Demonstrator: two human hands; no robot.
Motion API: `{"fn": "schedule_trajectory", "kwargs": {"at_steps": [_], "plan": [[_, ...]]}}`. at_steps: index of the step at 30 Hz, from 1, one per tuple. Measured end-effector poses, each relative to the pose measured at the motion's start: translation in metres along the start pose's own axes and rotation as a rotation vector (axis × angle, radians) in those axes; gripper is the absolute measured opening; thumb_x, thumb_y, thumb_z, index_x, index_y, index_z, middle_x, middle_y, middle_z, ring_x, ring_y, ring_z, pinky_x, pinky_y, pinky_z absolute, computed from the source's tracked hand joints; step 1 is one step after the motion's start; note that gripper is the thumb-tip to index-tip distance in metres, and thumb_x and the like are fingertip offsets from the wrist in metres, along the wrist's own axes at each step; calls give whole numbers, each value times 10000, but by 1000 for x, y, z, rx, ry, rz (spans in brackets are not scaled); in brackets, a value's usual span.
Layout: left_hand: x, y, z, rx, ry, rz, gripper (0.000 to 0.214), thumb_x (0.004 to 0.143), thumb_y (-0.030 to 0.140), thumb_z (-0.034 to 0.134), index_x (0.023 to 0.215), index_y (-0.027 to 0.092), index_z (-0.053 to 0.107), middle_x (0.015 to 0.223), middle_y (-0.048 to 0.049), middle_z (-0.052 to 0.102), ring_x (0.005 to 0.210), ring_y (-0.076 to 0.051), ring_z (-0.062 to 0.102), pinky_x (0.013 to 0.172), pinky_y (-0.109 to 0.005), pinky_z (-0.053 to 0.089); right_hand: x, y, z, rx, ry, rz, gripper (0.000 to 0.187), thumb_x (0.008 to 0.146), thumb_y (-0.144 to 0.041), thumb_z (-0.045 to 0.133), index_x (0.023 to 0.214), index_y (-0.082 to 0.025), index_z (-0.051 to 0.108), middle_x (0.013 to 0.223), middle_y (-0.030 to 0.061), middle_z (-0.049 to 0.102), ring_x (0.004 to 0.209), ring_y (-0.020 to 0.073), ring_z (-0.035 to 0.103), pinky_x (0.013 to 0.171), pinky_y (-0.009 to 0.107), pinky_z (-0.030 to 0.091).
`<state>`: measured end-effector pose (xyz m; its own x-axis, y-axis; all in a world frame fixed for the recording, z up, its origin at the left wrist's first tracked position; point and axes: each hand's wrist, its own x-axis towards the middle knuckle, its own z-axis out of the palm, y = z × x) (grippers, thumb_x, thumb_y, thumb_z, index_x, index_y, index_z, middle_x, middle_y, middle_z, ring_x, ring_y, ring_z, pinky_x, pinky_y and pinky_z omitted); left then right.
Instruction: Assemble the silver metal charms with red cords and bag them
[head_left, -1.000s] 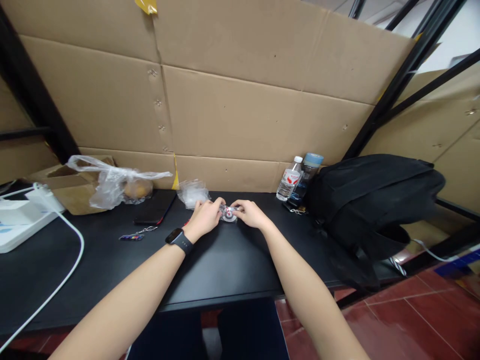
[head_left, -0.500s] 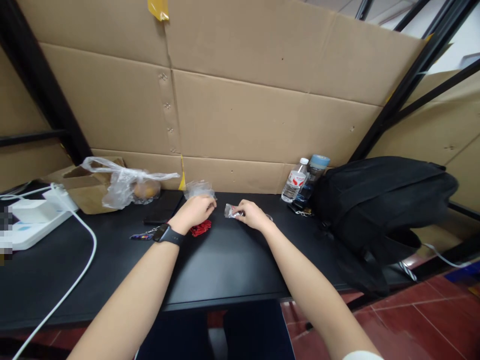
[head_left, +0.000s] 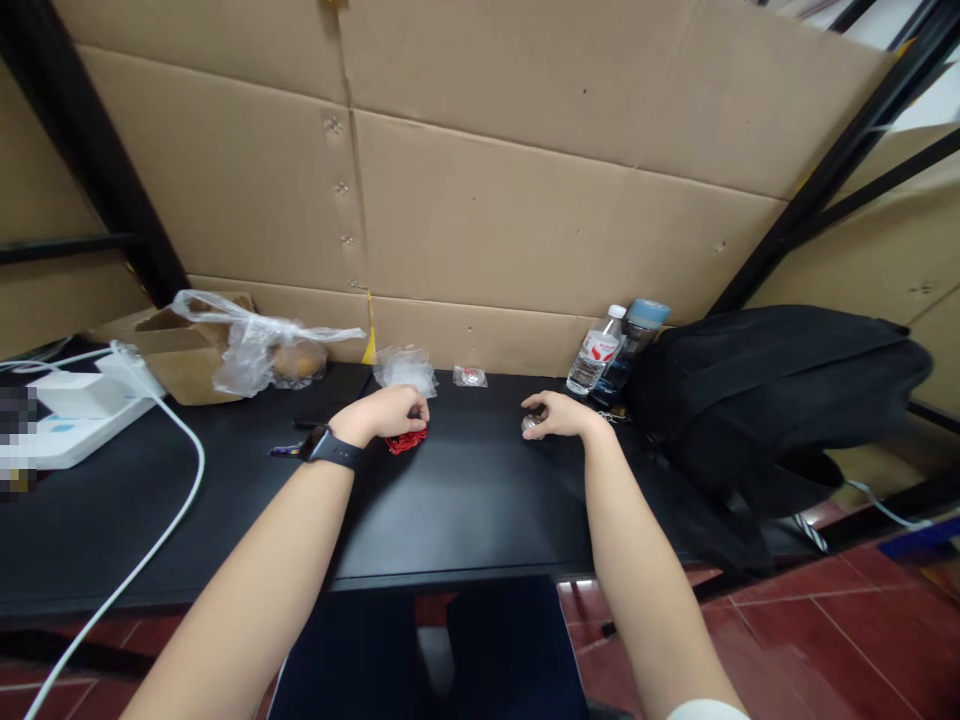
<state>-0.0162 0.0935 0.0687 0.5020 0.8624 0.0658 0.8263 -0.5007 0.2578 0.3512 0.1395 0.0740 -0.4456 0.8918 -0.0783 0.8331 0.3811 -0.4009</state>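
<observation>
My left hand (head_left: 390, 412), with a black watch on the wrist, rests curled over a small red item (head_left: 406, 441) on the black table (head_left: 465, 500). My right hand (head_left: 559, 413) lies further right, its fingers pinched on a small silvery object (head_left: 530, 426). A small clear packet with a red-and-silver piece (head_left: 470, 377) lies apart from both hands, near the cardboard wall. A crumpled clear bag (head_left: 405, 368) sits just behind my left hand.
A black backpack (head_left: 765, 400) fills the table's right end, with two water bottles (head_left: 611, 348) beside it. At the left stand a cardboard box with a plastic bag (head_left: 255, 350), a white power strip (head_left: 75, 420) and its cable (head_left: 172, 520). Cardboard walls the back.
My hands have parted. The small packet now lies alone by the wall, my right hand has moved right onto a silvery object, and my left hand covers the red item.
</observation>
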Motion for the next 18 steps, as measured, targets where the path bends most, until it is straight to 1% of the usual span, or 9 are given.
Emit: {"fn": "schedule_trajectory", "kwargs": {"at_steps": [2,4,6,9,12,16,18], "plan": [[4,3,4,36,-17,-13,173,741,201,647,825,218,798,852,-52,763,754,-191,657,675,-249,446,-2,0,-3,-4,-46,34,736,606,-346,900,1279,-142,685,1211,122,706,979,234,697,870,290,530],[7,6,8,51,-47,-33,166,725,149,640,769,213,787,786,-45,756,707,-186,650,645,-252,431,-2,-4,-4,-26,-43,55,699,598,-322,899,1243,-136,705,1171,115,722,960,231,701,855,280,525],[8,7,10,65,-42,-34,160,721,126,639,733,212,774,750,-39,749,687,-183,645,631,-254,420,-2,-7,-5,-45,-32,66,677,587,-313,900,1216,-143,717,1143,103,731,954,228,702,843,271,519],[7,9,10,94,25,-7,143,753,142,638,762,214,762,785,-40,751,730,-190,654,650,-257,422,-4,-9,-6,-60,-1,70,621,585,-307,891,1167,-160,729,1100,80,737,928,214,701,797,255,508],[5,11,7,100,83,15,135,793,173,626,816,218,751,842,-38,754,790,-196,665,684,-259,434,-6,-9,-8,-45,-8,56,535,609,-300,865,1115,-183,734,1021,42,745,856,187,699,738,240,494],[4,13,4,58,61,21,117,762,168,646,773,227,747,815,-23,752,761,-184,671,688,-256,437,-6,-8,-9,-34,-20,45,553,603,-270,852,1137,-202,724,1012,31,745,825,181,695,720,243,491],[4,14,3,31,77,49,135,753,162,644,747,238,755,802,-19,753,757,-185,674,703,-261,442,-6,-7,-8,-27,-12,34,550,597,-259,849,1130,-203,728,992,30,745,817,187,695,718,251,495]]}}
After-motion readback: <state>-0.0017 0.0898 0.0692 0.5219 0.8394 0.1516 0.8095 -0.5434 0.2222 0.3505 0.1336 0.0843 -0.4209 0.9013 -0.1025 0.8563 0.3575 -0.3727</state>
